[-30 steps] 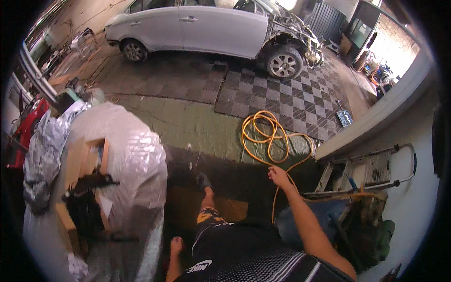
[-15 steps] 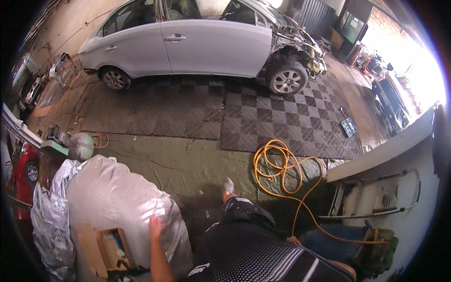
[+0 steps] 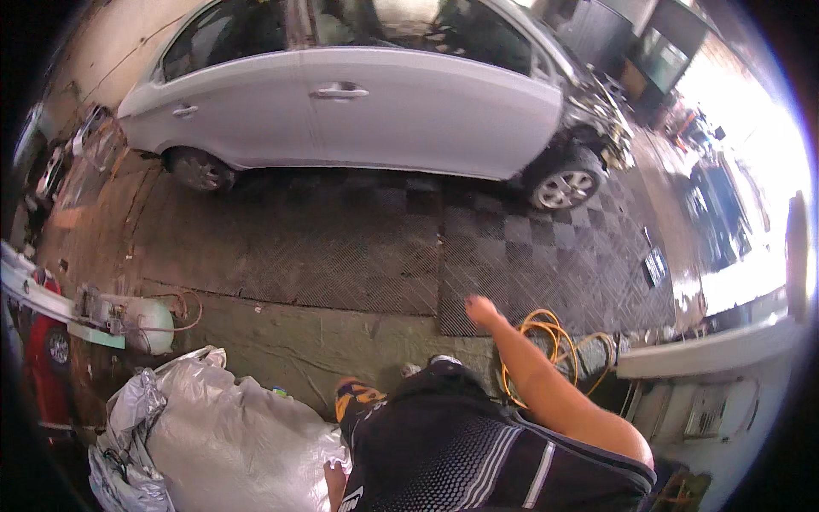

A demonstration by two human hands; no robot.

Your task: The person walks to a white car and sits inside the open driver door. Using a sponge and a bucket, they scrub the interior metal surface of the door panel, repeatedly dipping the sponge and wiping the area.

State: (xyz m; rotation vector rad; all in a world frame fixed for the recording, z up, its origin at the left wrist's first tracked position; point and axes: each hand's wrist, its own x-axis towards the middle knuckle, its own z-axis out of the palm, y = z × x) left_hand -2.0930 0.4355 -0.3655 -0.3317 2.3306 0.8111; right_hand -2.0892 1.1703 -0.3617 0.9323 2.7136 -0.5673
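two bare hands are in view, well apart. the right hand (image 3: 482, 312) reaches forward at the end of a bare arm and, as seen from above, overlaps the mat (image 3: 358, 264) close to its near edge, by the seam that splits it. its fingers look bent inward and nothing shows in them, but it is too small to tell whether it is open or closed. the left hand (image 3: 335, 478) is low down, next to the right edge of the silver cover (image 3: 247, 439); i cannot tell whether it touches it, nor whether it is open, closed or gripping anything

the orange hose (image 3: 559, 334) is the loose thing nearest the right arm. it lies in loops on the green sheet (image 3: 264, 328), beside the near edge of the mat toward its right corner, and the forearm hides part of it. the cover lies in folds over something bulky, near the sheet's left end

a silver car (image 3: 426, 111) stands along the far edge of the mat, side on, its front bare of panels, a front wheel (image 3: 566, 189) near the right end. a small case (image 3: 655, 266) lies by the mat's right edge. off the near left corner is a pale tank (image 3: 155, 324), with a red car (image 3: 47, 354) farther left. a ladder (image 3: 691, 414) is near the right wall
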